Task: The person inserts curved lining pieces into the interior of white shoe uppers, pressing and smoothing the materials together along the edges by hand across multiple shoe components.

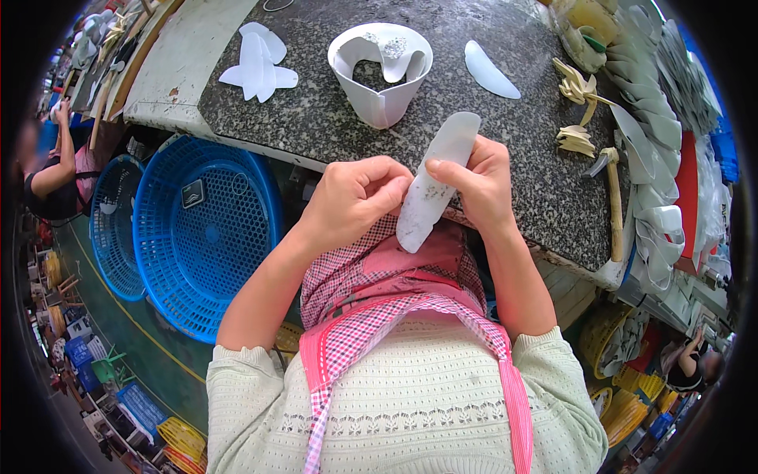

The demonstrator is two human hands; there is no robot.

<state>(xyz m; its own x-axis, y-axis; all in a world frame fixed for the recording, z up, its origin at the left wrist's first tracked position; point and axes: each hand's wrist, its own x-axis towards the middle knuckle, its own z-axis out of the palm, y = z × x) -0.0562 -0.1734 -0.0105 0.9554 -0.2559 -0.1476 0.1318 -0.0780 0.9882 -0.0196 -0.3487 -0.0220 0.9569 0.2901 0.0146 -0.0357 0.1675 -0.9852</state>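
A long white rounded strip of sheet material (439, 180) with a speckled, glittery patch is in my right hand (483, 180), gripped between thumb and fingers. My left hand (359, 197) is closed, thumb and forefinger pinched together at the strip's left edge; whether anything small is between them is hidden. Beyond my hands, on the dark speckled stone tabletop (316, 118), stands a white piece bent into a cup-like ring (380, 99), with sparkling spots inside its rim. Several thin white cut pieces (257, 67) overlap at the left. One curved white piece (491, 73) lies to the right.
A hammer (613, 189) with a wooden handle and pale strip bundles (576, 141) lie at the table's right. Stacked white pieces (649, 103) line that edge. Blue plastic baskets (272, 237) stand on the floor at left. Other people (55, 170) sit farther off at both sides.
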